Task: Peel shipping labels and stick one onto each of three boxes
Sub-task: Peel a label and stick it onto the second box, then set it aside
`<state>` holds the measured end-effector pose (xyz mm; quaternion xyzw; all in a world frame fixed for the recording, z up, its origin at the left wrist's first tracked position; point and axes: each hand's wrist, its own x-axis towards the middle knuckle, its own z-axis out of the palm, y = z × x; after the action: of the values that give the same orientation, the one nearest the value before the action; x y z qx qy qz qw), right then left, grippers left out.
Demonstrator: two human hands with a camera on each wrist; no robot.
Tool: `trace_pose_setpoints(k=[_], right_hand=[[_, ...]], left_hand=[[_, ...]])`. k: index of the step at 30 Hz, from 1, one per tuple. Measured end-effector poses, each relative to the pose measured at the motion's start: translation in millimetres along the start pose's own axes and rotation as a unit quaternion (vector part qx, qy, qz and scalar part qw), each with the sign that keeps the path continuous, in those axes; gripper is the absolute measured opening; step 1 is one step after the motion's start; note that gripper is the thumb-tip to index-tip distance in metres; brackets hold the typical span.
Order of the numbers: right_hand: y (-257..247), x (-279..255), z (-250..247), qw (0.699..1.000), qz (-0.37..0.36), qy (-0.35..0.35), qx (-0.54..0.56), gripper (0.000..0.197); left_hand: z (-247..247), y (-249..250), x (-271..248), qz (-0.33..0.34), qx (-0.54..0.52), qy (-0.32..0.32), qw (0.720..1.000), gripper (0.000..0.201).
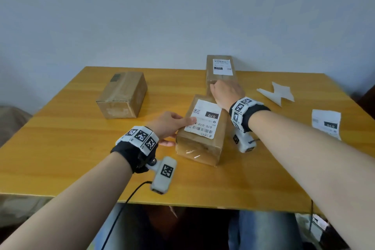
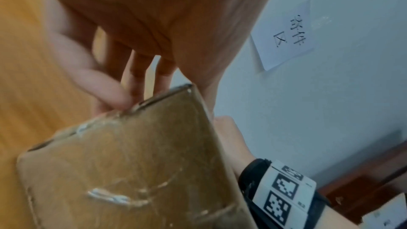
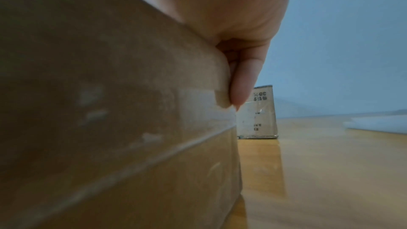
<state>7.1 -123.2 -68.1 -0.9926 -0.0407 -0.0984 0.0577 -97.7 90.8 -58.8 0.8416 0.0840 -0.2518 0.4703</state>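
Three cardboard boxes stand on the yellow table. The near box carries a white label marked 070. My left hand grips this box's left side, thumb on the label's edge; in the left wrist view its fingers lie along the box. My right hand holds the box's far end, with fingers curled down over the edge of the box. Just behind stands the far box, also labelled. The left box bears no white label.
A loose label marked 070 lies at the right of the table. Peeled white backing paper lies behind it. The wall runs along the table's far edge. A paper note hangs on a wall.
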Motion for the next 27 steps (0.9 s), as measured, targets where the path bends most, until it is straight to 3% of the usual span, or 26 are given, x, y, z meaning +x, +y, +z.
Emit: trace_pose_setpoints(k=[3,7,12,16,19,23,25,27], right_hand=[[2.1,-4.3,-5.2,1.0,0.004,-0.01,0.016,0.05],[5.1,-7.4,-7.9,0.999,-0.002,-0.011,0.036,0.051],[19.1,-17.8,-13.8,0.999,-0.018,-0.011,0.029,0.037],[39.5,-24.0,-17.5,0.999,-0.011,-0.036,0.01,0.049],[46.1,-28.3,-21.9,0.998,0.031,-0.063,0.006,0.055],[35.3,-36.9,-29.8,0.992,0.082,-0.096,-0.008,0.056],[26.5,-43.3,-32.9,0.99,0.085,-0.117,-0.005,0.054],[21.6,-49.0,-35.0,0.988,0.079,-0.129,0.003,0.053]], left_hand=[[0.4,0.9,-4.9,0.0,0.007,0.006,1.0,0.046],[-1.2,2.8,-5.8,-0.007,-0.07,-0.013,0.997,0.041],[-10.3,14.0,9.7,0.053,-0.116,0.079,0.989,0.051],[-29.7,26.6,31.6,0.132,-0.261,0.19,0.937,0.058],[-32.7,30.3,43.4,0.146,-0.189,0.208,0.948,0.052],[-11.9,32.6,40.7,0.05,-0.055,0.195,0.978,0.058],[1.1,33.8,36.9,0.017,-0.05,0.169,0.984,0.07],[9.4,35.1,34.4,0.04,-0.068,0.157,0.984,0.071]])
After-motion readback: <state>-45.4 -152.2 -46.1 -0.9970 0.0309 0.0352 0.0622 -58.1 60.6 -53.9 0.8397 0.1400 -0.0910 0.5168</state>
